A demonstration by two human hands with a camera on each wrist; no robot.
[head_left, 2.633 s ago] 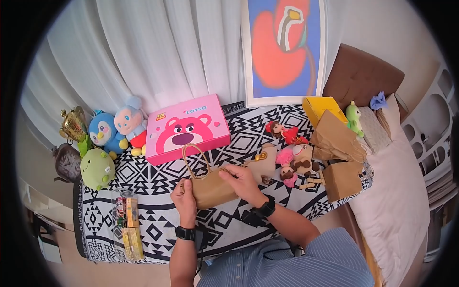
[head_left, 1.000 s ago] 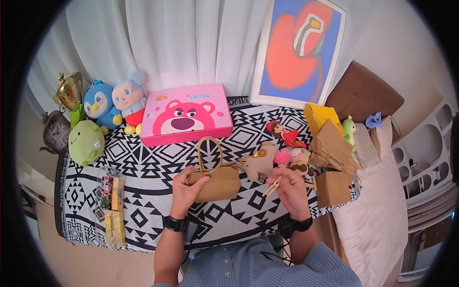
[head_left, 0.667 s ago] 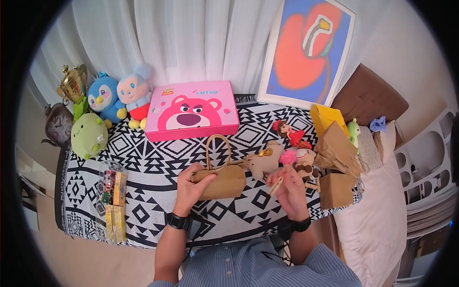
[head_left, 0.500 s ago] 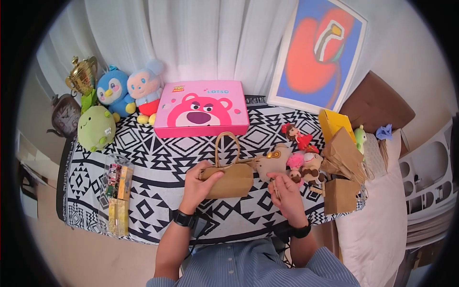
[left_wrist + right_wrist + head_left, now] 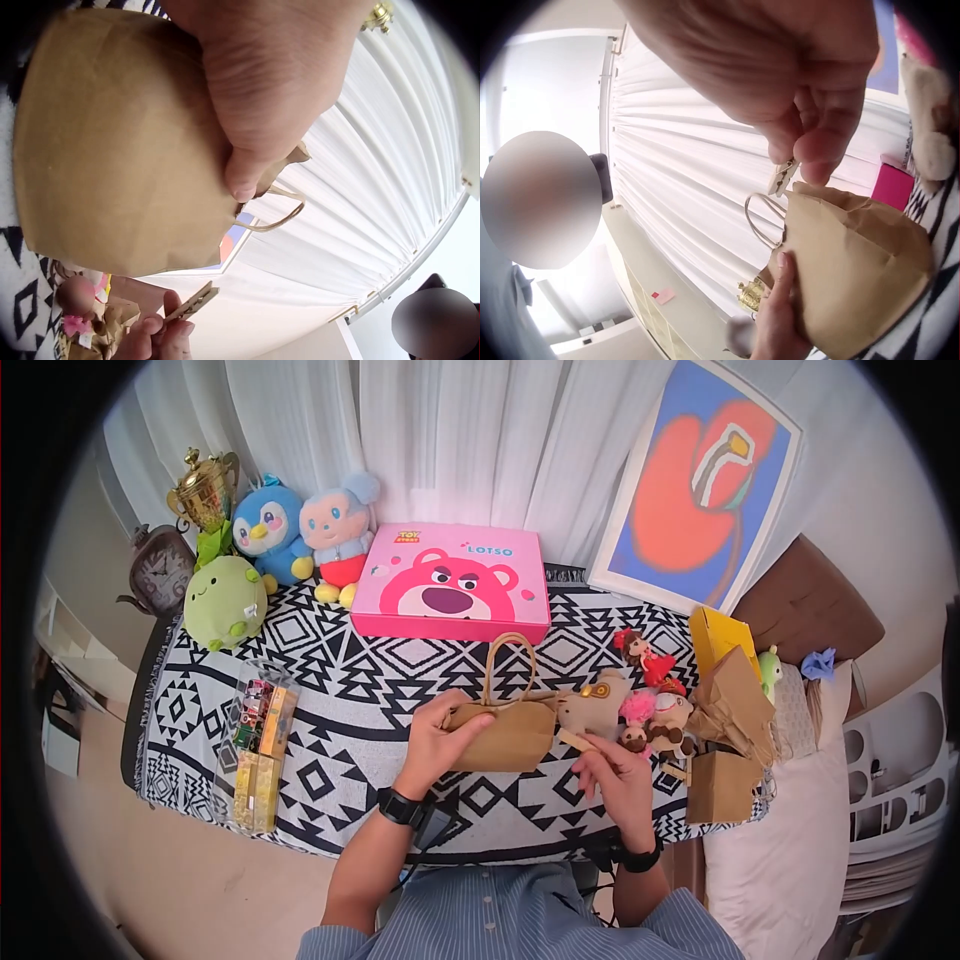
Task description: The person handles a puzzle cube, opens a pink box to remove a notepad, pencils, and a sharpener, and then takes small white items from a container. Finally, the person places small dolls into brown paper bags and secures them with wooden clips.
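Observation:
A small brown paper bag (image 5: 508,742) with a twisted handle stands over the patterned cloth, its top edge folded down. At the top left corner, my left hand (image 5: 432,742) pinches it, thumb across the front (image 5: 244,176). My right hand (image 5: 618,785) holds a wooden clothespin (image 5: 575,740) between thumb and fingers, just to the right of the bag. In the right wrist view the clothespin (image 5: 782,178) sits close to the bag's upper corner. Behind the right hand lies a beige plush toy (image 5: 590,710).
A pink Lotso box (image 5: 450,585) lies at the back. Plush toys (image 5: 225,600) and a gold trophy (image 5: 205,490) stand at left, near a clear pack of small boxes (image 5: 260,750). Dolls (image 5: 648,658), more clothespins (image 5: 675,770) and other paper bags (image 5: 722,788) are at right.
My right hand has let go of the bag, picked up a clothespin and brought it leftward to the bag's right side. The left hand keeps its grip. The head view has shifted.

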